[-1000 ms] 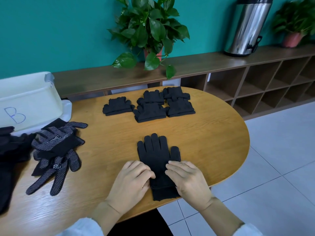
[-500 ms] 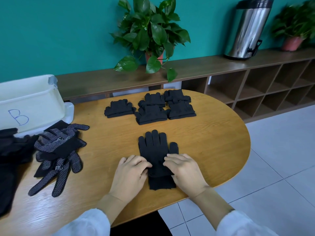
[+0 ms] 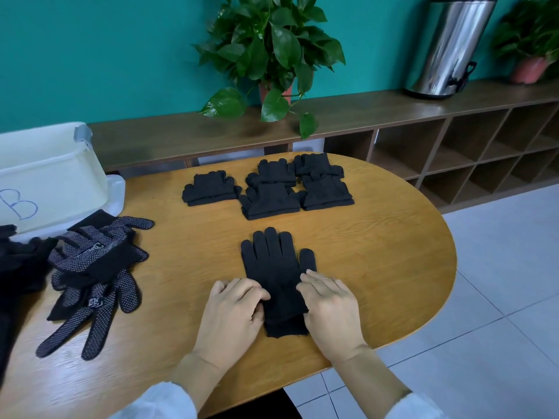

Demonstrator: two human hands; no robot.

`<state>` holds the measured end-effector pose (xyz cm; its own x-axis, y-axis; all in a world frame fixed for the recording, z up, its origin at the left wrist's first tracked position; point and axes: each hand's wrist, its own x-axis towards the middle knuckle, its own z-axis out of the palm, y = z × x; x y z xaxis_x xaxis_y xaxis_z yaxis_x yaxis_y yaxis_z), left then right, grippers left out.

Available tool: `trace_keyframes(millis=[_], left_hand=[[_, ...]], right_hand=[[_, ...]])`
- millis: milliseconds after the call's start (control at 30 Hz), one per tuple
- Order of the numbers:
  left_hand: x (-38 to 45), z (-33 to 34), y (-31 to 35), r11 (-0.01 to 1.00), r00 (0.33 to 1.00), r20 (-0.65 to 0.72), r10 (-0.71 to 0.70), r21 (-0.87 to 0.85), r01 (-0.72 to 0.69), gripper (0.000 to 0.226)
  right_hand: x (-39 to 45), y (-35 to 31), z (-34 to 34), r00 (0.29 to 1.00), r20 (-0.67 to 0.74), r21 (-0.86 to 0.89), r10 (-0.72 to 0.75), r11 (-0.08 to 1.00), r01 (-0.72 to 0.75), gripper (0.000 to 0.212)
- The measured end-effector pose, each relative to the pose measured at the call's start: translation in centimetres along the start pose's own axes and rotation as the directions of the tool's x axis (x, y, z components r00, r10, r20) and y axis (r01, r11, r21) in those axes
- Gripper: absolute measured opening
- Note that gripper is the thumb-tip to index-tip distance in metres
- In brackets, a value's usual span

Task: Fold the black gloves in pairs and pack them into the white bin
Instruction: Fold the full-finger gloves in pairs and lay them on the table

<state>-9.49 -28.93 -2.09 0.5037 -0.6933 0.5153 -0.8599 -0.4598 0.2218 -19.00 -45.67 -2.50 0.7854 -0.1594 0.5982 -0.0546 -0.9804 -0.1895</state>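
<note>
Your left hand (image 3: 234, 309) and right hand (image 3: 329, 306) pinch the cuff edges of a stacked glove pair (image 3: 276, 276) near the worktop's (image 3: 378, 252) front edge; five folded pairs (image 3: 269, 189) wait by the back edge, the loose gloves (image 3: 90, 267) remain, and nothing visibly sits in the white bin (image 3: 45, 176).

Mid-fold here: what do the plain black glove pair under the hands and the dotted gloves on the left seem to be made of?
The plain black glove pair looks like soft knitted fabric, matte: fuzzy, slightly frayed cuff edge, no sheen. The black gloves with white dots seem knitted too, with a grid of pale raised grip dots, probably rubber or PVC; the exact material is not certain from this view. The left hand and right hand grip the plain pair at its cuff.
</note>
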Motion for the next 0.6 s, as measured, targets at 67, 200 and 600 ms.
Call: trace_keyframes(millis=[67,200,600], left_hand=[[-0.1,0.2,-0.1,1.000,1.000,-0.008,0.014,-0.017,-0.014,0.035],[-0.3,0.3,-0.4,0.995,0.999,0.015,-0.030,-0.099,0.031,0.036],[-0.3,-0.5,0.2,0.995,0.996,0.028,0.089,-0.047,-0.087,0.032]], right_hand=[[0.0,0.0,0.0,1.000,-0.001,0.006,-0.004,1.000,0.004,0.049],[0.0,0.2,0.0,1.000,0.015,0.041,0.014,0.999,-0.015,0.055],[-0.1,1.0,-0.7,0.986,-0.004,0.063,-0.166,0.984,0.166,0.037]])
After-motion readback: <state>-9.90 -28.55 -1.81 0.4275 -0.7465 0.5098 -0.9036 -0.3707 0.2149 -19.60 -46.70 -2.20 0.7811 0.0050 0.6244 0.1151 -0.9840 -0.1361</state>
